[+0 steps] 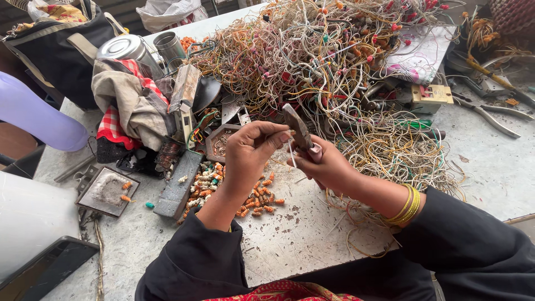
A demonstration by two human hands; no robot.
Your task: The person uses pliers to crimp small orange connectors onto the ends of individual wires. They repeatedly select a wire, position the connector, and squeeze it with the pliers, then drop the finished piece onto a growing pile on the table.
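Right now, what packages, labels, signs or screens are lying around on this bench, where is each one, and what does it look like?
Small box: right of the wire pile, flat and rectangular, yellow top with red marks, pale sides.
Printed sheet: upper right, partly under the wires, white with pink and dark print.
Dark slab: bottom left corner, flat and glossy black, possibly a screen, unlit.
White bag: top edge, crumpled plastic.
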